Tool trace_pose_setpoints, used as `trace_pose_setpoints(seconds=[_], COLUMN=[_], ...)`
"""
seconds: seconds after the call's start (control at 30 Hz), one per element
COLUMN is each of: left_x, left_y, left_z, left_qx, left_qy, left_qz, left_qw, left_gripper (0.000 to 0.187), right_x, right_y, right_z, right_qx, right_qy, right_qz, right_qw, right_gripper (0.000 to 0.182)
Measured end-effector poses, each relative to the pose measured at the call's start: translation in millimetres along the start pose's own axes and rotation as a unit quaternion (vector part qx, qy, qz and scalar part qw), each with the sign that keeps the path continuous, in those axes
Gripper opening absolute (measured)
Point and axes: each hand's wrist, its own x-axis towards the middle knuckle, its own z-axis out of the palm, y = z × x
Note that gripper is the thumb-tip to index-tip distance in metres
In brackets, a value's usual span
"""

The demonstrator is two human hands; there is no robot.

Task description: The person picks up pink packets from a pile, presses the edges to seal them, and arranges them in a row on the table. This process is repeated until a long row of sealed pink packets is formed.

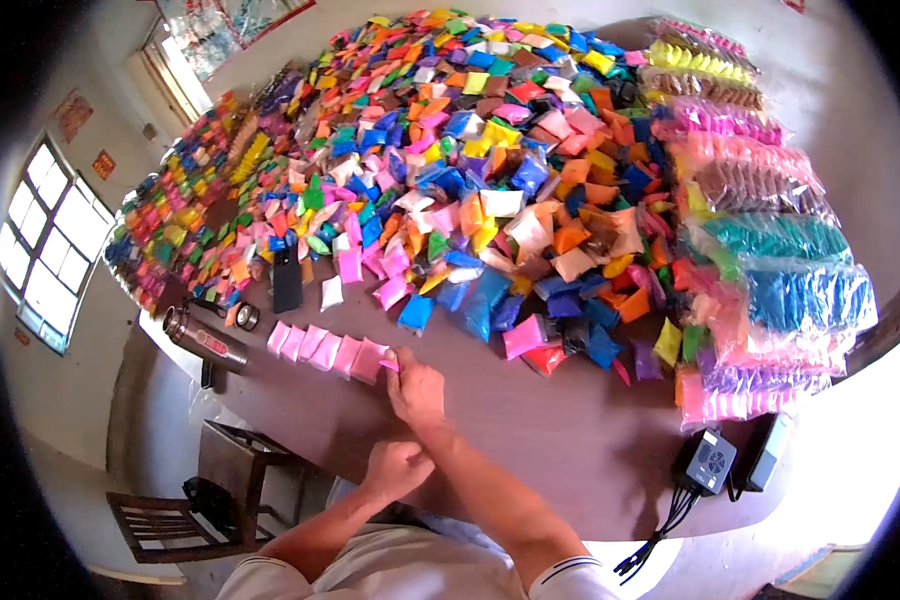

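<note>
My right hand (417,392) reaches over the brown table and pinches a small pink packet (390,363) between thumb and fingers. That packet is at the right end of a row of pink packets (322,350), which overlap one another. My left hand (398,470) is curled closed near the table's front edge, just below my right forearm. Whether anything is inside it is hidden. Beyond the row lies a large heap of small plastic packets (510,204) in many colours. The closest loose ones are a white packet (331,292) and a blue packet (416,312).
Bundled clear bags of packets (800,300) are stacked at the right. A black phone (287,280) stands against the heap. A metal flask (205,338) lies at the left. A grey box with cables (708,462) sits at the right edge; a wooden chair (225,490) stands lower left.
</note>
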Motion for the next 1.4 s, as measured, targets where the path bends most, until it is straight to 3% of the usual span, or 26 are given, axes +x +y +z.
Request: trace_pose_setpoints(seconds=[0.07,0.2,0.37,0.6,0.7,0.77,0.8,0.87,1.0,1.07,1.2,1.33,1.4], left_x=[-3.8,-7.7,-5.5,-5.0,-4.6,-5.9,-5.5,-9.2,-10.9,-10.4,-11.3,-9.7,-9.4], left_y=[2.6,0.6,4.2,-7.3,-8.2,-12.4,-14.6,-21.1,-29.7,-36.2,-48.1,-51.7,-59.3], left_z=[5.2,18.4,14.9,12.7,10.2,10.2,10.1,9.5,3.8,-1.8,-5.4,-13.6,-13.7], left_qx=[0.099,0.126,0.078,0.039,0.003,-0.017,-0.024,-0.001,-0.096,-0.106,-0.161,-0.212,-0.246], left_qy=[0.003,0.054,0.078,0.058,0.064,0.059,0.061,0.037,0.024,-0.001,-0.026,-0.038,-0.087], left_qz=[-0.011,0.002,0.060,0.119,0.145,0.156,0.158,0.153,0.160,0.165,0.184,0.133,0.120], left_qw=[0.995,0.991,0.992,0.990,0.987,0.986,0.985,0.987,0.982,0.981,0.969,0.967,0.958], left_gripper=[0.021,0.013,0.018,0.016,0.017,0.018,0.018,0.019,0.021,0.021,0.024,0.028,0.031], right_x=[0.4,1.1,0.2,0.0,0.1,0.7,5.9,26.4,96.7,131.2,175.2,194.8,203.1], right_y=[-2.0,0.3,2.6,-5.4,2.3,14.5,16.3,17.3,21.6,20.7,15.6,4.1,4.9], right_z=[-4.1,-2.2,1.5,-0.8,7.5,15.2,14.3,8.4,-27.5,-45.9,-47.8,-38.2,-37.6], right_qx=[0.010,0.015,0.049,-0.005,0.011,0.125,0.117,0.225,0.074,-0.126,-0.239,-0.361,-0.384], right_qy=[-0.008,-0.022,0.036,-0.007,0.042,0.046,0.046,0.107,0.170,0.210,0.191,0.125,0.098], right_qz=[0.024,0.031,0.015,0.051,0.015,0.100,0.099,0.140,-0.006,-0.038,-0.034,-0.061,-0.034], right_qw=[1.000,0.999,0.998,0.999,0.999,0.986,0.987,0.958,0.983,0.969,0.951,0.922,0.917], right_gripper=[0.018,0.019,0.020,0.023,0.021,0.019,0.019,0.019,0.013,0.010,0.021,0.027,0.025])
